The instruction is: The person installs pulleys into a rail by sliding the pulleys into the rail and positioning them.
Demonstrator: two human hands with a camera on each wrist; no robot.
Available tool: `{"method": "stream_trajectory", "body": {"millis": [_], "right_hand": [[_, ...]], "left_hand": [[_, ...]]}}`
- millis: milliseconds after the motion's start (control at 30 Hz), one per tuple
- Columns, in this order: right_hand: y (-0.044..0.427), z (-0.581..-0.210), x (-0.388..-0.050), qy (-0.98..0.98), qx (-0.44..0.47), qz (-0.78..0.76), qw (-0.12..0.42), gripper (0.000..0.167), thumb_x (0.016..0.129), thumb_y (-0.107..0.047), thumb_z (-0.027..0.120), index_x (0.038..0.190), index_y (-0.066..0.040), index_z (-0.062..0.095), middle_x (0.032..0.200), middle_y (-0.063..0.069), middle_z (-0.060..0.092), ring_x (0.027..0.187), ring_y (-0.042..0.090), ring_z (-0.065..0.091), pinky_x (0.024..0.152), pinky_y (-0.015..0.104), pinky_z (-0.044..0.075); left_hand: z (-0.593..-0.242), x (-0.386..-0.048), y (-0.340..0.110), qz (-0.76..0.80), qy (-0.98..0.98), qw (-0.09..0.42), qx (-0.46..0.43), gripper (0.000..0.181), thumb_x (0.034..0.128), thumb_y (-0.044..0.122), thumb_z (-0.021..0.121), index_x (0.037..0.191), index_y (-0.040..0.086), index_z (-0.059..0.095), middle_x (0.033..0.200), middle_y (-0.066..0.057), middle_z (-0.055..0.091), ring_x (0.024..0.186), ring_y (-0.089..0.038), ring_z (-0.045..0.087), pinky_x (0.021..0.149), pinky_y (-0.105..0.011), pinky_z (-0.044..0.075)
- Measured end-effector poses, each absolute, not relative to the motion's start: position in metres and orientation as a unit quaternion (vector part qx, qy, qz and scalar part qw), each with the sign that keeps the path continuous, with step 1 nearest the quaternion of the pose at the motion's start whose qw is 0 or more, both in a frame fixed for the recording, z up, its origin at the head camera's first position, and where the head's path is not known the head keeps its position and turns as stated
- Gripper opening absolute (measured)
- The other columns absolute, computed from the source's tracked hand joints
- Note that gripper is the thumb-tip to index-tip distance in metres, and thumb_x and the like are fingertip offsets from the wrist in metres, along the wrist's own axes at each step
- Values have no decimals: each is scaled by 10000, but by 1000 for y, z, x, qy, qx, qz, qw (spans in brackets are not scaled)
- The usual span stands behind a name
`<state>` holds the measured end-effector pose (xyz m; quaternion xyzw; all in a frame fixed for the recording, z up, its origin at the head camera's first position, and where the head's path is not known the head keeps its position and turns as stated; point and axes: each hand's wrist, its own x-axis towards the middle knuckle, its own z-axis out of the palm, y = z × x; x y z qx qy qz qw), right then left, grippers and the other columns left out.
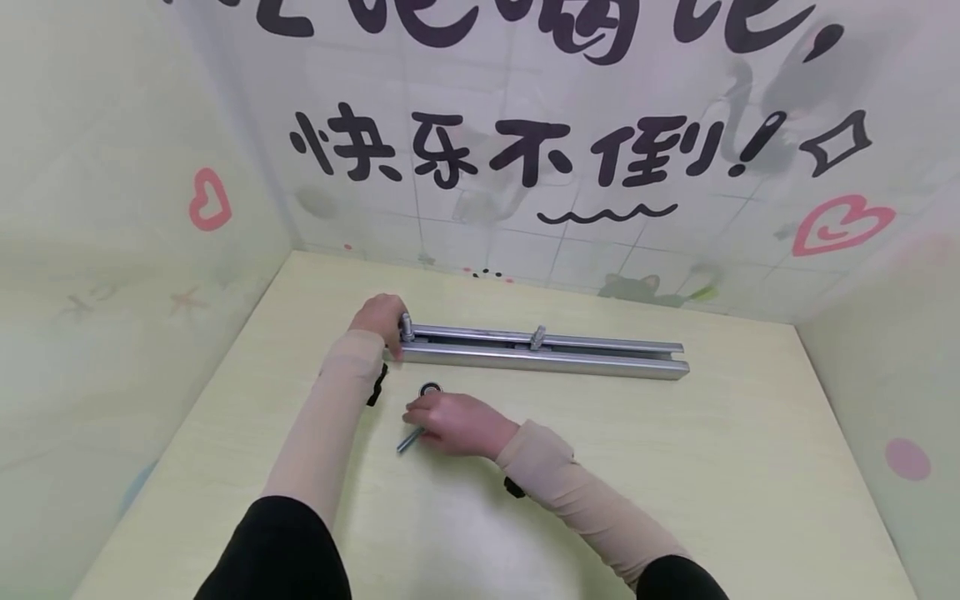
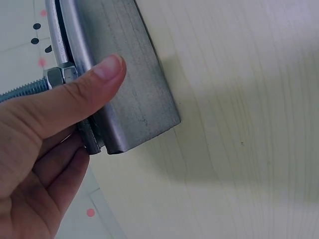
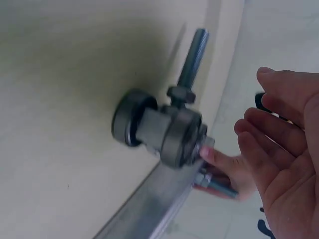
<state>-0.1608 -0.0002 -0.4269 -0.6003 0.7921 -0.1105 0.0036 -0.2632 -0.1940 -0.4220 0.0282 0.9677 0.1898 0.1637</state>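
Observation:
My left hand (image 1: 381, 321) grips the left end of a silver slotted metal rail (image 1: 540, 361). In the left wrist view its thumb lies on the rail's flat face (image 2: 134, 84), beside a hex nut on a threaded bolt (image 2: 25, 89). A second bolt (image 1: 538, 337) stands up from the slot near mid-rail. In front of the rail is a roller trolley (image 3: 159, 130) with dark wheels and a threaded bolt (image 3: 193, 59). Over the trolley hovers my right hand (image 3: 284, 154), its fingers loosely bent and apart from it; in the head view this hand hides the trolley's middle.
The pale wooden table (image 1: 735, 483) carries the rail near its back. White printed sheets with large dark lettering form the back wall (image 1: 480, 225), and more sheets stand at the left and right sides.

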Motion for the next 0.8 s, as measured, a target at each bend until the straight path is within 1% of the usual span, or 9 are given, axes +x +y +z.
{"method": "stream_trajectory", "body": {"millis": [67,100,167,200,267,367,567,800], "right_hand": [[-5,-431,-157,794,-602,-83,-5,248,820,-132,647,1065,-93,649,1101,28,639,1042,137,576,868,188,458],[-8,-433,-155,794,-604,-69,-15,232,821,-132,641,1052,-115,654,1083,4,644,1023,122,582,827,187,478],[-12,-437,-153,792,-609,-29,-47,198,828,-119,611,1014,-161,663,1030,-47,651,967,87,593,749,181,501],[-14,-440,-151,789,-611,-5,-69,187,831,-114,594,988,-186,665,991,-77,652,928,67,598,688,173,508],[-18,-444,-148,780,-616,40,-107,194,835,-96,557,940,-219,663,909,-121,640,848,36,593,603,154,494],[-23,-450,-145,768,-620,86,-134,226,832,-64,531,889,-248,650,830,-152,613,768,15,572,540,145,466],[-29,-457,-139,760,-627,121,-123,282,795,-17,537,816,-279,640,792,-162,600,728,9,557,491,137,438],[-34,-465,-137,759,-623,138,-129,302,793,-24,547,847,-304,647,804,-169,600,719,15,548,487,138,424]], "left_hand": [[-422,-263,-194,187,969,159,30,361,485,-6,849,799,45,681,804,-74,649,761,-233,576,710,-357,511],[-422,-263,-194,186,970,156,31,361,481,-4,851,796,46,682,802,-73,650,759,-233,575,709,-358,510],[-423,-263,-194,182,971,151,33,359,478,2,855,789,49,683,797,-69,650,755,-228,572,708,-360,510],[-423,-263,-194,180,972,149,34,357,478,3,856,787,49,682,795,-69,651,753,-227,571,706,-363,510],[-424,-264,-195,177,973,146,38,353,478,5,857,780,52,682,790,-65,652,750,-225,568,703,-365,509],[-425,-264,-194,178,973,141,39,354,471,-2,854,777,53,685,791,-69,653,751,-229,567,706,-369,508],[-425,-264,-194,183,973,138,36,366,465,-10,850,787,50,688,804,-78,654,758,-242,572,710,-379,512],[-424,-263,-194,183,972,144,34,358,478,-18,844,792,46,684,813,-81,656,766,-242,573,722,-376,511]]}}
